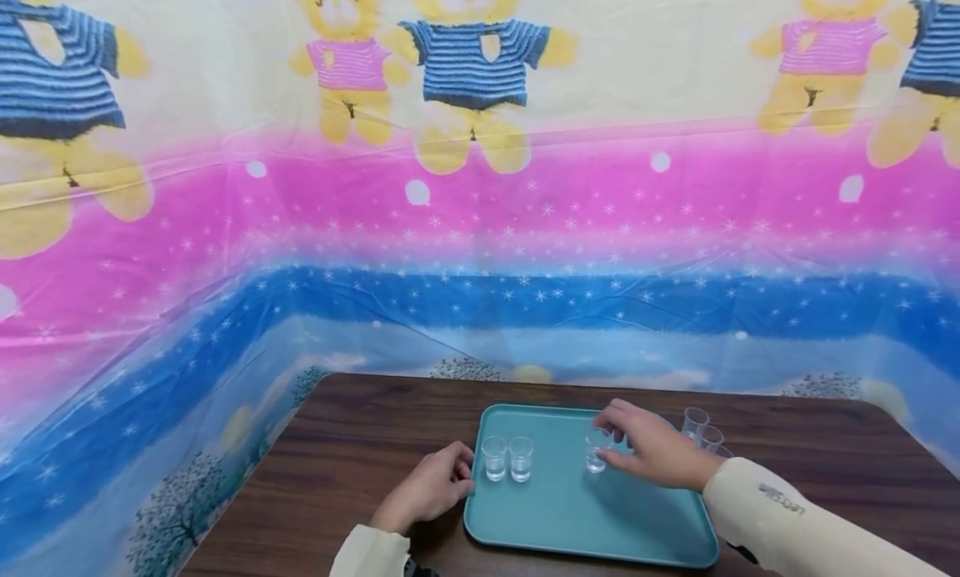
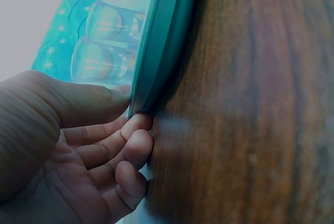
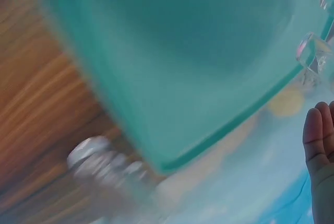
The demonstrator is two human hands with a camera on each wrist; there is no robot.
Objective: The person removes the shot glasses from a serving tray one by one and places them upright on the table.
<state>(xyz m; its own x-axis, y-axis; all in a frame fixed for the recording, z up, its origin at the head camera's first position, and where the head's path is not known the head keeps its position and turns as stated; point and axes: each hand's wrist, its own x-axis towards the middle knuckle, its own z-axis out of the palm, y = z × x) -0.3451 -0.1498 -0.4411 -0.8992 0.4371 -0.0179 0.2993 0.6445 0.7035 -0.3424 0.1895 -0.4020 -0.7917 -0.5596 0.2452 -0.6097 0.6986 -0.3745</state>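
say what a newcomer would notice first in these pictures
The bear-printed backdrop, filling most of the head view, would likely come first. Below it, a teal tray lies on the wooden table, two clear glasses side by side toward its left. The right hand has thumb and fingers at a third glass.

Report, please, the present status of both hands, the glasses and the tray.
Left hand grips tray at left edge. Right hand holds one glass; touching tray, unclear. Two glasses standing on tray, more glasses off right side. No obstruction visible.
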